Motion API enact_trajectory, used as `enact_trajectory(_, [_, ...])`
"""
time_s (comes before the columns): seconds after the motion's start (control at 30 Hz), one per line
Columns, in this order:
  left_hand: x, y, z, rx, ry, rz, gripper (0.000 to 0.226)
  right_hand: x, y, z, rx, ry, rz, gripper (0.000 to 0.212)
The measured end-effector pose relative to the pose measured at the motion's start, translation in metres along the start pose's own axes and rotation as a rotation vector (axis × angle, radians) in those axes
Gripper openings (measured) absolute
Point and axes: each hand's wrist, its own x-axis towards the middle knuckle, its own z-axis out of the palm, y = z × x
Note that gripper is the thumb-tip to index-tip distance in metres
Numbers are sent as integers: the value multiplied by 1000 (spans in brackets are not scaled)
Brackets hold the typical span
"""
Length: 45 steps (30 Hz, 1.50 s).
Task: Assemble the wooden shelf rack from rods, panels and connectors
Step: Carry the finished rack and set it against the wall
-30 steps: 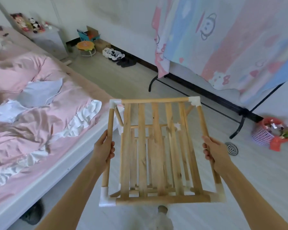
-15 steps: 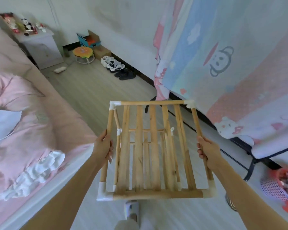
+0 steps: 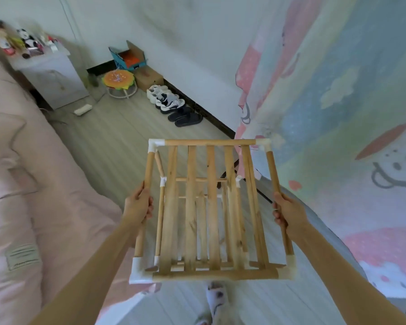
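The wooden shelf rack point(image 3: 210, 207) is held up in the air in front of me, seen from its top. It has slatted panels, round rods and white corner connectors point(image 3: 140, 270). A lower tier shows through the slats. My left hand point(image 3: 137, 207) grips the left side rod at its middle. My right hand point(image 3: 287, 213) grips the right side rod at about the same height.
A bed with pink bedding point(image 3: 33, 195) fills the left. A patterned sheet point(image 3: 338, 113) hangs on the right. Shoes point(image 3: 171, 104), a small stool point(image 3: 118, 80), boxes point(image 3: 129, 57) and a white nightstand point(image 3: 52, 78) stand by the far wall. My slippered foot point(image 3: 217, 299) is below the rack.
The view has swung left and forward, toward the far wall with the shoes and nightstand. Both hands keep the same grip on the rack's side rods. The basket at the right has left view.
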Motion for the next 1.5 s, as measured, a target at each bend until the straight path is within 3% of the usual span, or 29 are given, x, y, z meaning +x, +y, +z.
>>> enact_trajectory(0.17, [91, 61, 18, -2, 103, 1, 38, 83, -66, 67, -34, -48, -31, 14])
enact_trajectory(0.47, [258, 177, 23, -29, 109, 13, 41, 208, -180, 204, 8, -108, 11, 19])
enact_trajectory(0.73, [456, 262, 38, 83, -66, 24, 35, 305, -247, 326, 84, -27, 25, 13])
enact_trajectory(0.9, [556, 302, 79, 205, -169, 38, 39, 372, -263, 365, 153, 90, 64, 13])
enact_trajectory(1.1, [669, 324, 157, 384, -226, 46, 41, 455, -278, 389, 270, 180, 83, 13])
enact_trajectory(1.5, [845, 300, 303, 626, -363, 56, 29, 614, -260, 411, 410, 330, 162, 12])
